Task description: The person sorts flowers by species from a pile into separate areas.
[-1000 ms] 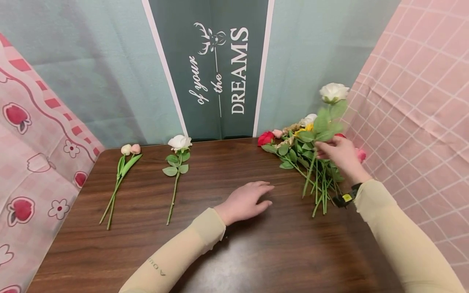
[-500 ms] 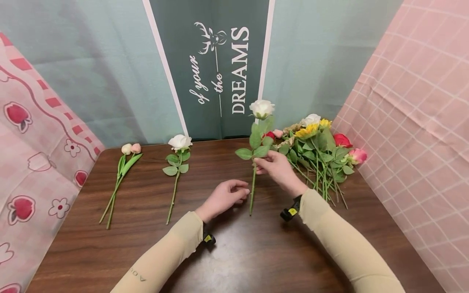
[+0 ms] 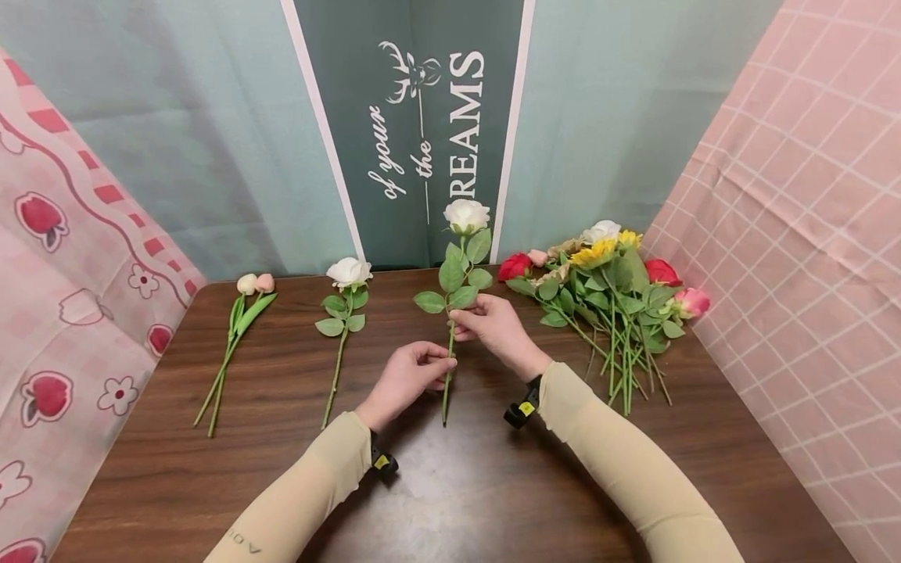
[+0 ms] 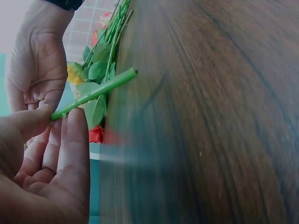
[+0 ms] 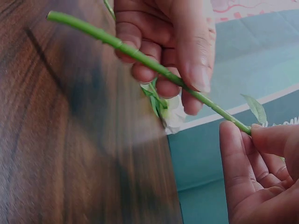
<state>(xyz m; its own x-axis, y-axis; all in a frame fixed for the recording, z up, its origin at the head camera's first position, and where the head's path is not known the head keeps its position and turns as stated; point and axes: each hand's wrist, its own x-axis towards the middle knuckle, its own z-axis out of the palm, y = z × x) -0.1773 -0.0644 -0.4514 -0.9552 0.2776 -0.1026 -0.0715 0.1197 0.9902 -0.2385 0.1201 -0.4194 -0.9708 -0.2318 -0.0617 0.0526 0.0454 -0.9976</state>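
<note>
A white rose (image 3: 467,216) with green leaves stands nearly upright over the middle of the table. My right hand (image 3: 503,332) pinches its stem between thumb and fingers, just under the lowest leaves. Lower down, the left hand (image 3: 403,383) has its thumb against one side of the stem and its fingers behind. In the left wrist view the bare stem end (image 4: 112,84) sticks out past the left thumb, above the wood. The right wrist view shows the same stem (image 5: 112,41) running across both hands' fingertips.
Another white rose (image 3: 349,273) lies left of the hands, and a pair of pale tulips (image 3: 256,284) farther left. At right is a heap of flowers (image 3: 612,297) with red, yellow and pink blooms. Cloth curtains (image 3: 598,117) border the dark wooden table (image 3: 281,477).
My right hand has carried the white rose leftward from the flower heap to mid-table. The left hand has shifted left and slightly down, and its fingers have come onto the lower stem.
</note>
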